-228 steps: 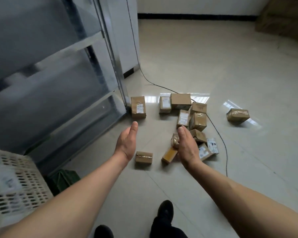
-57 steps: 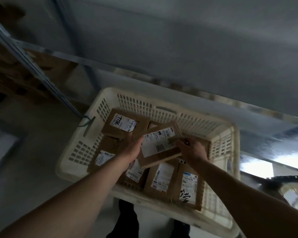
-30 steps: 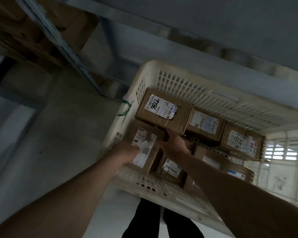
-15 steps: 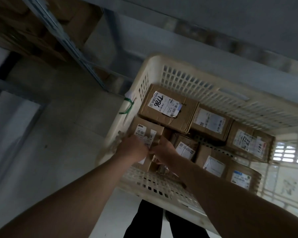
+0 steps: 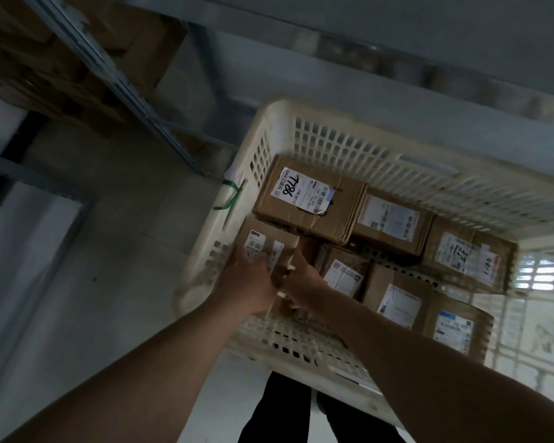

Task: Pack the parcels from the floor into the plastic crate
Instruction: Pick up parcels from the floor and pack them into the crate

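A cream plastic crate (image 5: pixel 343 145) with slotted walls holds several brown cardboard parcels with white labels. One parcel marked "7786" (image 5: pixel 304 199) lies at the back left. In the crate's near left corner sits a small labelled parcel (image 5: pixel 263 243). My left hand (image 5: pixel 250 284) grips its left side and top. My right hand (image 5: pixel 301 284) holds its right edge, fingers curled down beside it. The lower part of that parcel is hidden by both hands.
Grey metal shelving (image 5: pixel 115 78) with cardboard boxes (image 5: pixel 77 59) rises behind and left of the crate. A green strap (image 5: pixel 229 195) hangs on the crate's left wall. Bare concrete floor (image 5: pixel 93 251) lies to the left. My dark trouser legs (image 5: pixel 304 410) show below the crate.
Both hands have pushed the small parcel a little deeper into the crate's near left corner. The view has shifted slightly; the other parcels stay put.
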